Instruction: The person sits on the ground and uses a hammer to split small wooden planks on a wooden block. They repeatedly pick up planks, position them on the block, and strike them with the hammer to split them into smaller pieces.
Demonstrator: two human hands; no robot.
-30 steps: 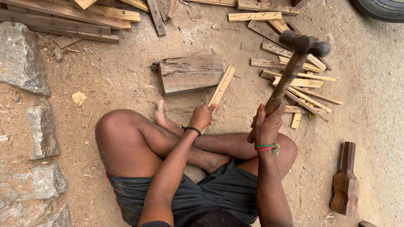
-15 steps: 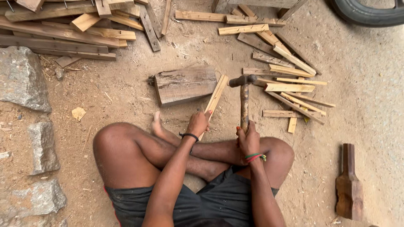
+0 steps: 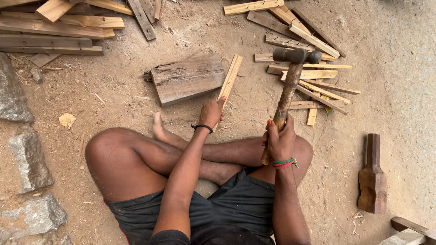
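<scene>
I sit cross-legged on bare dirt. My left hand (image 3: 211,112) grips the near end of a thin pale wooden slat (image 3: 229,81), whose far end leans on the edge of a thick weathered wooden block (image 3: 187,79). My right hand (image 3: 279,139), with red and green threads at the wrist, is closed around the wooden handle of a hammer (image 3: 288,89). The hammer's dark metal head (image 3: 296,56) is raised to the right of the slat, above a scatter of thin slats.
Several loose thin slats (image 3: 313,72) lie at the upper right. Long planks (image 3: 59,27) are piled at the upper left. Grey stones (image 3: 28,159) line the left edge. A dark carved wooden piece (image 3: 373,174) stands on the ground at the right.
The hammer swung down from high on the right to beside the slat's far end, then rose again to the right. My left hand stayed on the slat.
</scene>
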